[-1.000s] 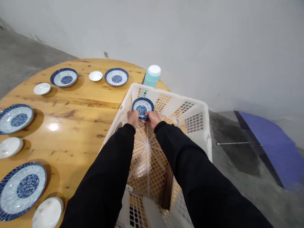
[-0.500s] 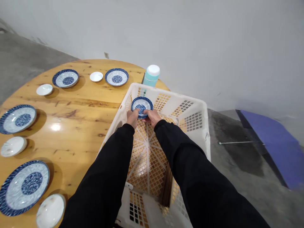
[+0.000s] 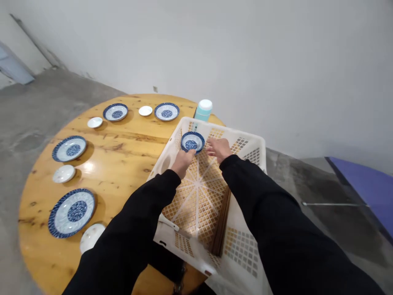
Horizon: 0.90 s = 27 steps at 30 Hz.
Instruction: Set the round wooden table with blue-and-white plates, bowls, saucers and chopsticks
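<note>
A small stack of blue-patterned saucers [image 3: 192, 142] is held over the far end of a white lattice crate [image 3: 245, 254]. My left hand [image 3: 183, 161] grips the stack's near edge from below. My right hand [image 3: 218, 148] hovers just to the right of the stack, fingers spread and holding nothing. A bundle of dark brown chopsticks [image 3: 222, 223] lies on the crate's floor near my right sleeve.
The crate sits on a round wooden table [image 3: 123, 151]. Several blue-rimmed plates [image 3: 71, 212] and small white dishes [image 3: 63, 173] ring the table's left and far edge. A teal bottle with a white cap [image 3: 204, 110] stands behind the crate. A purple board [image 3: 368, 192] lies on the floor at right.
My right hand has let go of the saucer stack and opened beside it; my left hand still holds it. The camera has pulled back, showing more of the table and floor.
</note>
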Motion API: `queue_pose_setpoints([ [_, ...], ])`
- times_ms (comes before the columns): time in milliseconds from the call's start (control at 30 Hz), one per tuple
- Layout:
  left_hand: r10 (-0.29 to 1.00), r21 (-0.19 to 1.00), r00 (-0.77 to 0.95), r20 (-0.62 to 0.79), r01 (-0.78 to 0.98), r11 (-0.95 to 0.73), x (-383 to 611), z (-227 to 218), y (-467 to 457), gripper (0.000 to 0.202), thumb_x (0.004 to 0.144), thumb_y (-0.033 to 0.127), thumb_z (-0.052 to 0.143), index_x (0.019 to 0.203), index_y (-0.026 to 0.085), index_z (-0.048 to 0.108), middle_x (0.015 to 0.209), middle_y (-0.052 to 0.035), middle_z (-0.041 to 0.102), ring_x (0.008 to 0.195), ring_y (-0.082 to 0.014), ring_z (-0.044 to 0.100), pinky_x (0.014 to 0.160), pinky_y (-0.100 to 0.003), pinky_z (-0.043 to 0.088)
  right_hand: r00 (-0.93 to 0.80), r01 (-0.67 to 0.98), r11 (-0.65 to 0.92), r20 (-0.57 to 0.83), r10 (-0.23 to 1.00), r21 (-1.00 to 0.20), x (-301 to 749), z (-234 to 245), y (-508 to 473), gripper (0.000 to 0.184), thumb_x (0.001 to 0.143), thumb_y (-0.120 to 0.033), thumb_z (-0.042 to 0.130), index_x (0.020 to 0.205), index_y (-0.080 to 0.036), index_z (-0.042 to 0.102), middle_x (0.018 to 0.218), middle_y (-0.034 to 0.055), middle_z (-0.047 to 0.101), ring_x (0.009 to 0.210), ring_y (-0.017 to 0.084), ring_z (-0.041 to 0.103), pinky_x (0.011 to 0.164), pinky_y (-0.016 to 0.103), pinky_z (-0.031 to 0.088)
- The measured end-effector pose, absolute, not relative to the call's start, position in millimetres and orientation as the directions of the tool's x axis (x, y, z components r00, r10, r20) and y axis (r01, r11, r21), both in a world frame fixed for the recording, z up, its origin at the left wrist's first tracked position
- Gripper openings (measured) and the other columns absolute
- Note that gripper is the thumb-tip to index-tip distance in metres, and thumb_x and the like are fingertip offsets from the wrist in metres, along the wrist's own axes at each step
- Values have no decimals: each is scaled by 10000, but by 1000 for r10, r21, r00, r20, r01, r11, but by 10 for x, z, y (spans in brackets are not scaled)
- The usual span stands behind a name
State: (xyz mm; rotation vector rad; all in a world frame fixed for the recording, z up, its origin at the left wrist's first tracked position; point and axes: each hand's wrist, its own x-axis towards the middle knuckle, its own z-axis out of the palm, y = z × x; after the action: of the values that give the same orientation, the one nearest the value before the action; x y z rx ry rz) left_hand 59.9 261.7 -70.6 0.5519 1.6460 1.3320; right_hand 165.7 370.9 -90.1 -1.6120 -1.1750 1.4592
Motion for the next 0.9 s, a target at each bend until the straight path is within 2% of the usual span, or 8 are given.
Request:
queue_pose_setpoints([
  [67, 868, 955, -401, -292, -74, 287, 644, -471, 2408, 109, 809, 237, 628, 736, 158, 606, 755, -67, 657, 928, -244, 637, 844, -307, 480, -95, 93, -309, -318, 943, -946, 1751, -724, 3585, 128, 741, -219, 674, 775, -167, 562, 687, -4, 582, 574, 105, 585, 486, 195, 461],
  [233, 953, 988, -297, -52, 122, 92, 705, 27, 1712, 200, 824, 222, 589, 989, 151, 676, 946, -85, 713, 995, -236, 645, 909, -323, 489, -212, -45, -135, -122, 970, -990, 2254, -230, 2879, 295, 704, -336, 727, 943, -183, 646, 860, 59, 708, 677, 147, 675, 584, 243, 539],
  [333, 970, 976, -237, 59, 217, -7, 675, 170, 1116, 237, 851, 216, 554, 1043, 170, 684, 1006, -95, 723, 959, -218, 670, 882, -318, 517, -131, 6, -62, -62, 989, -998, 2657, -31, 2171, 299, 679, -384, 758, 913, -206, 703, 852, 74, 728, 681, 179, 678, 679, 336, 575],
  [433, 953, 951, -253, 165, 297, -85, 583, 150, 375, 257, 873, 224, 533, 1077, 201, 688, 1074, -95, 721, 949, -198, 685, 885, -309, 529, 9, 79, -53, -52, 999, -995, 2963, -104, 1317, 234, 703, -399, 757, 887, -256, 743, 851, 74, 734, 675, 188, 668, 726, 380, 575],
  [533, 922, 933, -337, 191, 355, -63, 445, -19, -473, 251, 882, 235, 524, 1058, 233, 703, 1041, -77, 736, 937, -190, 693, 913, -304, 522, 67, 120, -174, -167, 984, -977, 3043, -458, 343, 280, 674, -410, 777, 910, -262, 753, 837, 56, 738, 664, 184, 664, 708, 368, 575],
  [700, 882, 933, -469, 47, 336, 129, 189, -425, -1919, 238, 910, 261, 501, 1037, 238, 701, 1001, -69, 755, 910, -183, 711, 864, -284, 532, -15, 68, -567, -569, 822, -821, 2669, -1038, -1296, 365, 553, -421, 829, 839, -207, 751, 797, 85, 749, 622, 198, 663, 577, 332, 558],
  [767, 854, 929, -520, 6, 319, 187, 94, -552, -2435, 239, 911, 258, 498, 1045, 228, 694, 996, -69, 759, 905, -181, 718, 861, -284, 536, -101, 74, -604, -608, 787, -794, 2409, -1101, -1801, 388, 568, -433, 833, 866, -198, 751, 809, 83, 752, 612, 177, 653, 576, 307, 544],
  [900, 811, 911, -585, -16, 326, 253, -50, -678, -3265, 252, 914, 301, 498, 1041, 195, 688, 995, -78, 762, 902, -192, 724, 847, -296, 544, -358, 103, -592, -585, 728, -799, 1869, -1053, -2463, 466, 590, -485, 829, 899, -150, 732, 790, 81, 743, 589, 145, 634, 554, 260, 495],
])
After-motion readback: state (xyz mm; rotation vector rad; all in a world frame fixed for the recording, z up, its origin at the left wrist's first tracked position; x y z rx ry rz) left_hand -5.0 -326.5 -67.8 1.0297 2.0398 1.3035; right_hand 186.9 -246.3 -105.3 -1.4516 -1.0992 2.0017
